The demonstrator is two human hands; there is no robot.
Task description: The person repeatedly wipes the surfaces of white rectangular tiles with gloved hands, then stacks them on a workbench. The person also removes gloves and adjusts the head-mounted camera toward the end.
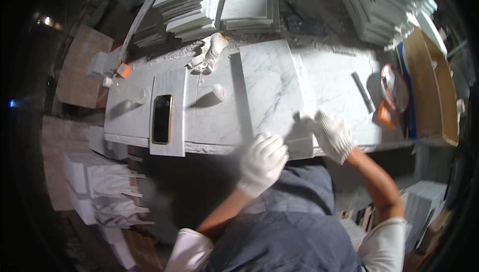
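Note:
A white, grey-veined marble tile (272, 85) lies on the worktable in front of me, its long sides running away from me. My left hand (264, 162), in a white knit glove, is at the tile's near left corner with its fingers curled together. Whatever is inside them, if anything, is hidden. By the tile's near right edge is my right hand (331, 135), also gloved, its fingers bent and pinched. A small dark shape shows at its fingertips, too unclear to name.
Left on the table are a phone (162, 119) on a narrow stone strip, a small white cup (218, 92) and crumpled gloves (209, 53). Right are a grey bar (363, 92), a roll of tape (394, 87) and a cardboard box (429, 87). Tile stacks (247, 0) stand behind.

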